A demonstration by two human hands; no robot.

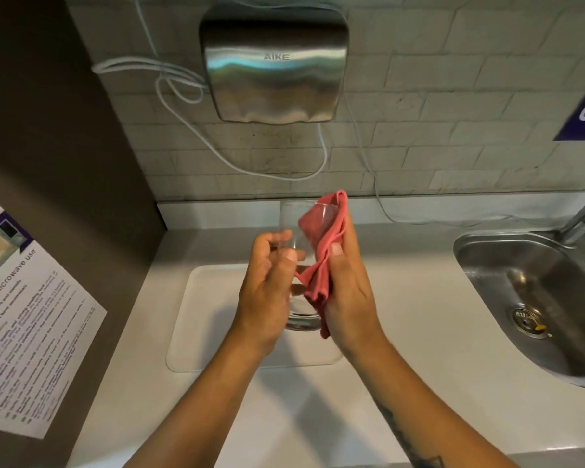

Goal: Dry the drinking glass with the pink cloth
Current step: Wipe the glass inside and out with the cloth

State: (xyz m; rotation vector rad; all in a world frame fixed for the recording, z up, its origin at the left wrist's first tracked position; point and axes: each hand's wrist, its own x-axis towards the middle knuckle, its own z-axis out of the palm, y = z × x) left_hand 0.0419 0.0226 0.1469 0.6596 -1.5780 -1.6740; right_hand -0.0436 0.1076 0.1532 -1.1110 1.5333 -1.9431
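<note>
Above the white tray [196, 332], the drinking glass [296, 231] is gripped by the left hand [267, 292] while the pink cloth [321, 251] is pinched against its side by the right hand [348, 295]; wiping judged underway, turning the glass needed next.

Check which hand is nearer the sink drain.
Right. The right hand, pressing the pink cloth against the drinking glass, sits on the side toward the sink drain. The left hand grips the glass's far side, farther from it.
</note>
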